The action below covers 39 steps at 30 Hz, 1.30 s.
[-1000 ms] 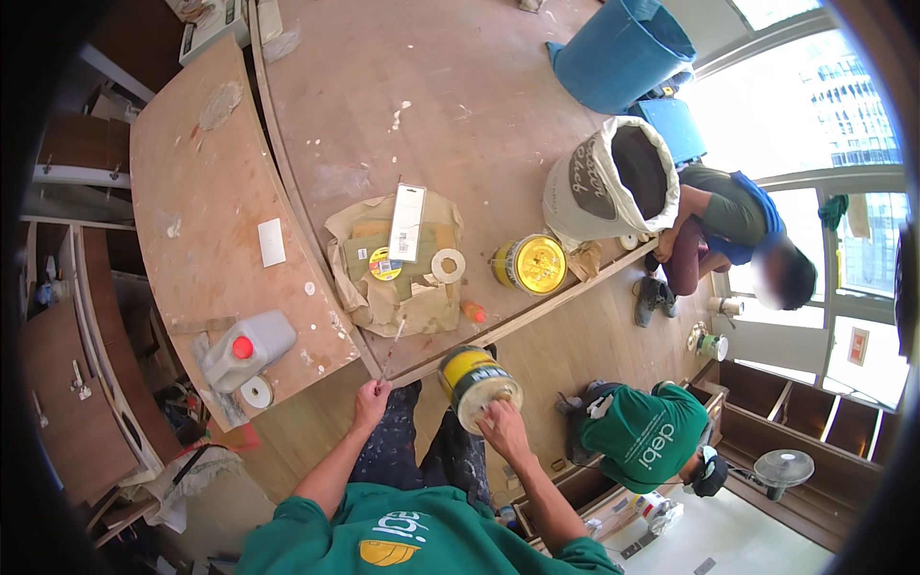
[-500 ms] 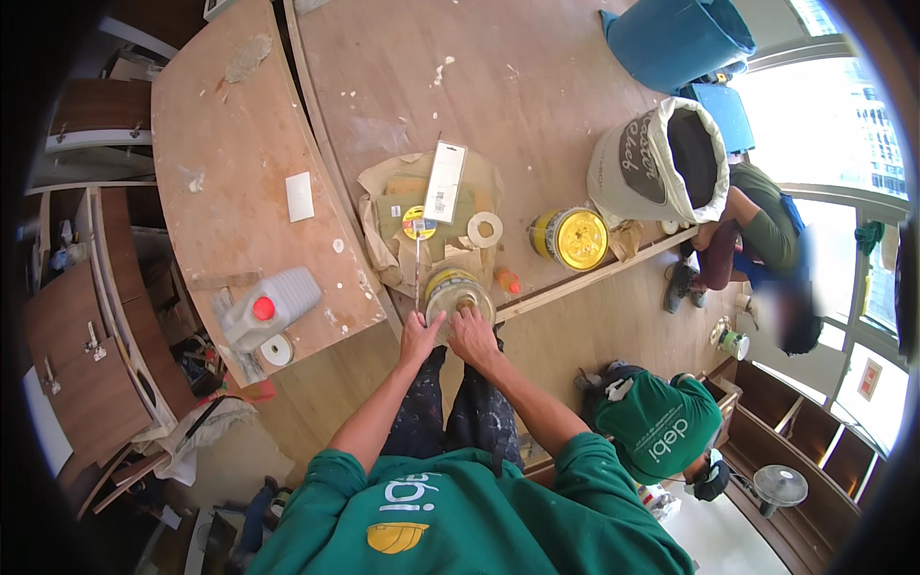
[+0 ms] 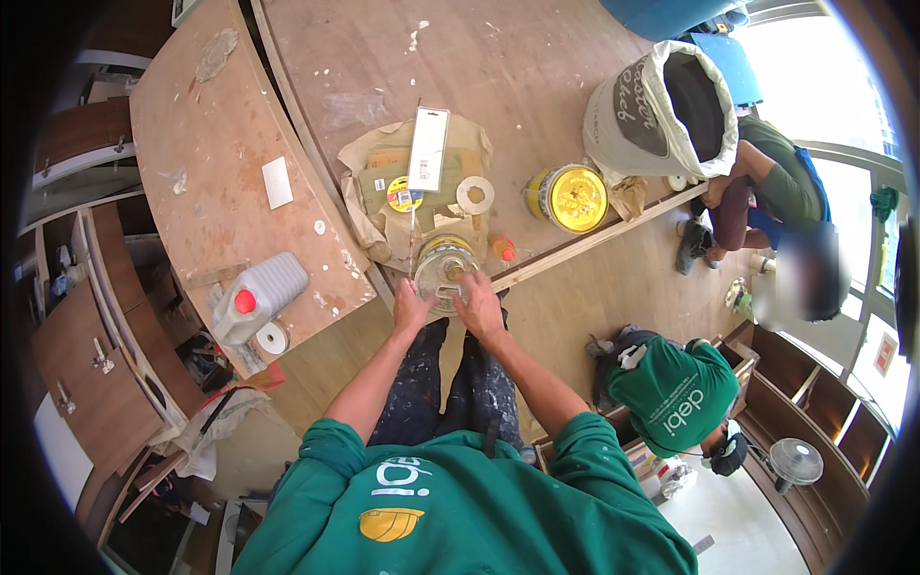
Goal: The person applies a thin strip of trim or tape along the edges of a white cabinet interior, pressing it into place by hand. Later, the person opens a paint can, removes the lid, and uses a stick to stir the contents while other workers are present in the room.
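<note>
Between my hands stands a yellow tin at the table's near edge, its round top pale and see-through. A small pale rectangular piece shows over the top. My left hand is closed at the tin's left rim. A thin rod runs away from its fingertips, across the paper. On the right rim rests my right hand, its fingers bent but apart and slightly blurred. Ahead lie crumpled brown paper, a long white packaging card, a yellow round roll and a pale ring-shaped roll.
A small orange-capped bottle, a yellow lidded tin and a large open sack stand to the right. A red-capped jug is on the left board. One person sits beyond the sack; another in green bends at lower right.
The view has shifted, so table things appear higher and a little leftward. My right hand's fingers have loosened and spread at the tin's top; the pale rectangular piece now shows between my hands.
</note>
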Motion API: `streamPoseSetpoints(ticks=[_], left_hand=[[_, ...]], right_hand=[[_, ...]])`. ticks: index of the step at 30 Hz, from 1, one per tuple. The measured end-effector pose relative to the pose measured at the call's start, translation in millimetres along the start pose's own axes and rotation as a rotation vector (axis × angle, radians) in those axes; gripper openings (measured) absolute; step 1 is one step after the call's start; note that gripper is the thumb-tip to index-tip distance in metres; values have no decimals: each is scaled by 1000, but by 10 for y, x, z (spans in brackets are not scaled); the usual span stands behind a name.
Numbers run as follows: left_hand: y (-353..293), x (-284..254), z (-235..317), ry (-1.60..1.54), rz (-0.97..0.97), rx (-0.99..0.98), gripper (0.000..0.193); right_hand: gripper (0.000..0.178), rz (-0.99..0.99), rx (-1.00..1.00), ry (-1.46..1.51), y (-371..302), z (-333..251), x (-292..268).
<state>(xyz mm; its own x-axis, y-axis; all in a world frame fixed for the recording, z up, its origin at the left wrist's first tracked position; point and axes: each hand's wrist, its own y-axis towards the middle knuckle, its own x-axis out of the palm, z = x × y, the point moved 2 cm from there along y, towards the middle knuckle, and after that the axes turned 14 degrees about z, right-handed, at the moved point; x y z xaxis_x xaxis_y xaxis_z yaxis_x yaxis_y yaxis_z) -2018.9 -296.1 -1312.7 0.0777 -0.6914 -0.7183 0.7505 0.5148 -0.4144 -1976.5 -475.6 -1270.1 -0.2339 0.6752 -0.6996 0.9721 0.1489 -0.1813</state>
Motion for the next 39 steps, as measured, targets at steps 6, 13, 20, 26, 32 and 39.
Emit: streamPoseSetpoints(ticks=[6,13,20,26,32,39], left_hand=[[-55,36,-72,-85,105,-86,47],[109,82,-78,-106,181,5,34],[183,44,-86,-48,120,-28,34],[198,36,-95,-75,107,-59,35],[191,26,-51,-62,133,-55,33],[-68,-306,197,-399,256,-231,37]], right_hand=[[55,141,-160,-23,271,-22,-25],[49,37,-292,-110,368,117,154],[38,24,-128,-21,388,95,166],[37,42,4,-1,457,30,240],[22,127,8,124,331,-16,167],[12,97,10,217,-77,-403,244]])
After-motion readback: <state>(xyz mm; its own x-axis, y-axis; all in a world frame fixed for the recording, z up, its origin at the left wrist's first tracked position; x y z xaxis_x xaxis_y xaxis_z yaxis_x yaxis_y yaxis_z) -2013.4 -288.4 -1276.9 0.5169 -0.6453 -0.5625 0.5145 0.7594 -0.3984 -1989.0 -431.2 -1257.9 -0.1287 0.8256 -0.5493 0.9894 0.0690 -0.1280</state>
